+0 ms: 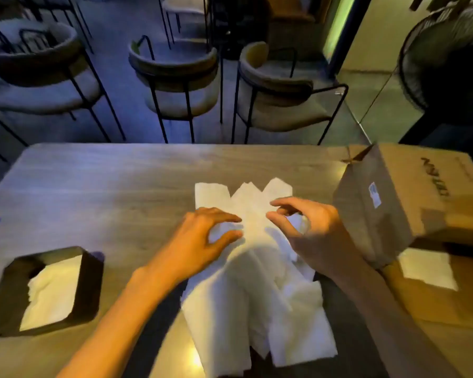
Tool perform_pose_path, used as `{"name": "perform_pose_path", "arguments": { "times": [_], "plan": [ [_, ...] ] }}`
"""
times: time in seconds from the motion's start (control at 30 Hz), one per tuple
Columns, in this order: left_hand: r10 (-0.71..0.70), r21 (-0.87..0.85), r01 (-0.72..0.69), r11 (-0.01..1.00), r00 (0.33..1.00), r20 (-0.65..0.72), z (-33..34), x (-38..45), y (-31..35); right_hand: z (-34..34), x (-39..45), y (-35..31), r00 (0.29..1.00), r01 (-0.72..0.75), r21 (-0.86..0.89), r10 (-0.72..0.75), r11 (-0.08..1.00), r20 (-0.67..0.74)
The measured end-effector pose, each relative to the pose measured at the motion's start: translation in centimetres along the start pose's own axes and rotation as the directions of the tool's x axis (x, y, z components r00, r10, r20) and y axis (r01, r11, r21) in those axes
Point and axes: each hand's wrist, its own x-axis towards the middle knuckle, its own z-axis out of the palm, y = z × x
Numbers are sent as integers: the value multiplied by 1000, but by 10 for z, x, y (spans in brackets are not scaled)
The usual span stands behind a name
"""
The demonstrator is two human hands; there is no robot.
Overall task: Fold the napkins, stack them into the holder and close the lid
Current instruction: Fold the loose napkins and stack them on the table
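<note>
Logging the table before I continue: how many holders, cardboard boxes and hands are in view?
Black napkin holder: 1
Cardboard box: 1
Hands: 2, left hand and right hand, both on the loose napkins
Total: 4

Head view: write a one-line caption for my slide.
Both hands, left hand and right hand, pinch white napkins on a wooden table, black napkin holder at left.

White napkins (253,296) heaped mid-table (holder (90,285) left, open).
</note>
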Motion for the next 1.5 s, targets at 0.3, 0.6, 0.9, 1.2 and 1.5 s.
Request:
{"name": "perform_pose_path", "arguments": {
  "times": [0.3,0.6,0.9,1.2,1.5],
  "plan": [
    [51,353,-58,934,998,30,89,-80,-47,52,-121,-8,858,-170,-261,273,950,435],
    [35,359,-60,931,996,76,75,-154,-33,61,-149,-38,940,-251,-275,301,928,158],
    [42,420,34,907,985,-170,56,-167,-38,91,-149,-65,907,-163,-236,239,958,346],
    [-19,321,81,944,981,-193,73,-162,-71,84,-98,-49,981,-192,-191,190,963,-32],
    [48,284,44,958,950,-308,74,-169,-81,37,-113,39,848,-397,-703,530,590,-33]
  ]
}}
